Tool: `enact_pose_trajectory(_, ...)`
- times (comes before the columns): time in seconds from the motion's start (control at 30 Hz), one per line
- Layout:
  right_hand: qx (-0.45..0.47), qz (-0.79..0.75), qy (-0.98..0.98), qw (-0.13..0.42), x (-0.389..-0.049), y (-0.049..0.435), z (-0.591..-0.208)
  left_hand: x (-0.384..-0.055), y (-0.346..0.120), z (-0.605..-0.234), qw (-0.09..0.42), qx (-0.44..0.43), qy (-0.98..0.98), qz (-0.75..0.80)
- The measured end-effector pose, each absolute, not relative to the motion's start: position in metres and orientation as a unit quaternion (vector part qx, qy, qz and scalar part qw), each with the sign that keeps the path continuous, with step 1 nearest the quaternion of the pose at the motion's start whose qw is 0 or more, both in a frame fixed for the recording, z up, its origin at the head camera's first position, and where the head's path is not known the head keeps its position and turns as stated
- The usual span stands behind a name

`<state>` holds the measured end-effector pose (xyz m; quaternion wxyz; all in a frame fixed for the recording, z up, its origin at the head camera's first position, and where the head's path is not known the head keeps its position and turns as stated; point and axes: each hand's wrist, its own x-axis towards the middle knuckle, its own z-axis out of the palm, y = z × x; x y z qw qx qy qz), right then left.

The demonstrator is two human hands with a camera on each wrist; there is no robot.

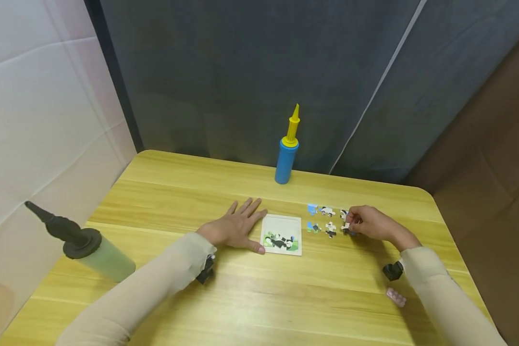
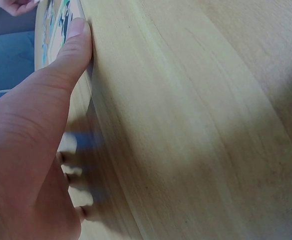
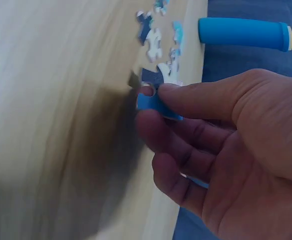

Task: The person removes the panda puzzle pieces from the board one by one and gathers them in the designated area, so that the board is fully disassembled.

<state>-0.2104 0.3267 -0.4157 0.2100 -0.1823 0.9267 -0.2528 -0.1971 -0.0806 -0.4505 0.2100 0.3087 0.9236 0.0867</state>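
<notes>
My left hand is lying flat – thumb touching the puzzle tray. Right of the tray, my right hand is pinching a puzzle piece – loose pieces between.

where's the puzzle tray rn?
Head view: the puzzle tray lies flat mid-table, the left hand resting flat beside it with the thumb at its left edge; loose puzzle pieces lie just to its right.
</notes>
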Motion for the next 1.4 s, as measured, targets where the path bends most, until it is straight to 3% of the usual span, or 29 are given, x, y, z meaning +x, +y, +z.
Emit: enact_pose_trajectory(1.4, -0.175, -0.181, 0.954, 0.163, -0.206, 0.313, -0.415, -0.202, -0.076, -0.45, 0.213, 0.31, 0.923, 0.086)
